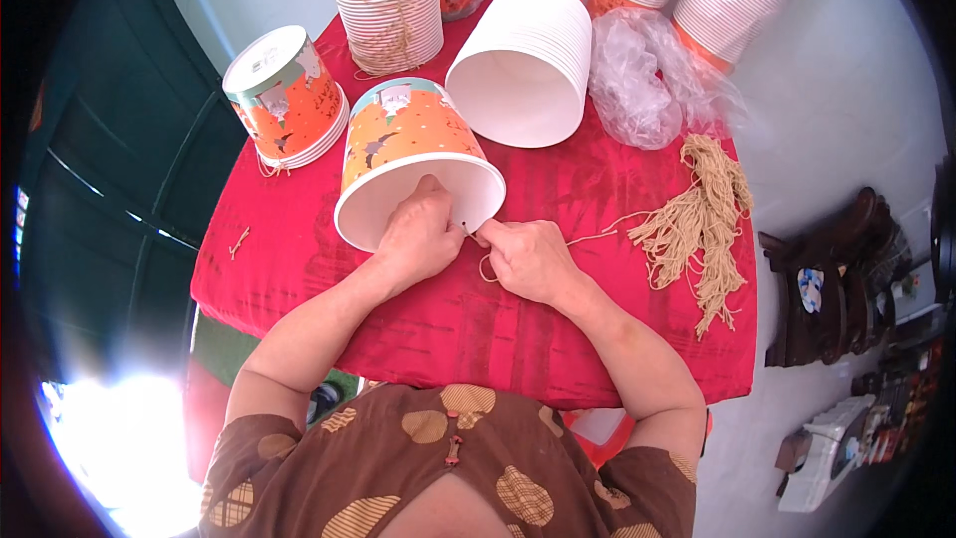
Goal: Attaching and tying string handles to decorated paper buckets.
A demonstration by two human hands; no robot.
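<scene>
An orange paper bucket (406, 134) with a white rim lies tilted on the red-covered table, its mouth toward me. My left hand (422, 227) reaches into that mouth; its fingers are bent and it grips the bucket near a small dark hole by the lower right rim. Just outside the rim, my right hand (530, 257) pinches a strand of twine (596, 237) close to this hole. The strand runs right toward a loose bundle of tan twine (700, 229). My two hands almost touch at the rim.
An upside-down bucket stack (284, 105) stands at the left. Nested white buckets (523, 65) lie behind the held one. Tall stacks (386, 10) rise along the back, with crumpled clear plastic (637, 80) at the right. A twine scrap (239, 242) lies near the left table edge.
</scene>
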